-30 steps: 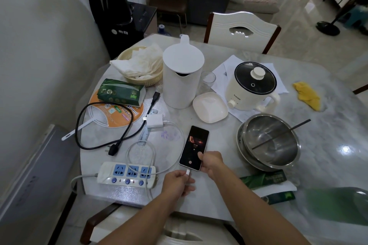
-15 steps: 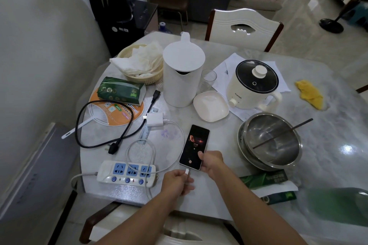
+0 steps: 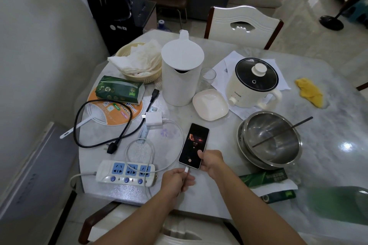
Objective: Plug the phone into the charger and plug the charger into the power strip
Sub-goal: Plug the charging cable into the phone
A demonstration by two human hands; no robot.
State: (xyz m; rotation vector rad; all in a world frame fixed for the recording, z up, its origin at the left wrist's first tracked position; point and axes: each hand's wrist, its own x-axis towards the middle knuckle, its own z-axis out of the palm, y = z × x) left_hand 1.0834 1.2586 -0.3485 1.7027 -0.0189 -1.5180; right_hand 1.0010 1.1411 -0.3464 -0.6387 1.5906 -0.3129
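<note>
A phone (image 3: 194, 144) with a lit dark screen lies flat near the table's front edge. My right hand (image 3: 212, 160) grips its lower right corner, thumb on the screen. My left hand (image 3: 176, 182) pinches the white cable plug (image 3: 186, 169), whose tip meets the phone's bottom edge. The white cable (image 3: 175, 145) loops back to the white charger block (image 3: 153, 118) lying loose on the table, prongs pointing left. A white power strip (image 3: 125, 173) with blue sockets sits at the front left edge, all sockets vacant.
A black power cord (image 3: 95, 125) loops left of the charger over a paper fan (image 3: 111, 111). Behind stand a white kettle (image 3: 182, 77), a small white dish (image 3: 210, 107) and a cream cooker (image 3: 254, 83). Steel bowls (image 3: 270, 141) with a chopstick sit right.
The hands and phone have barely moved; the plug stays at the phone's bottom edge. The view has shifted slightly.
</note>
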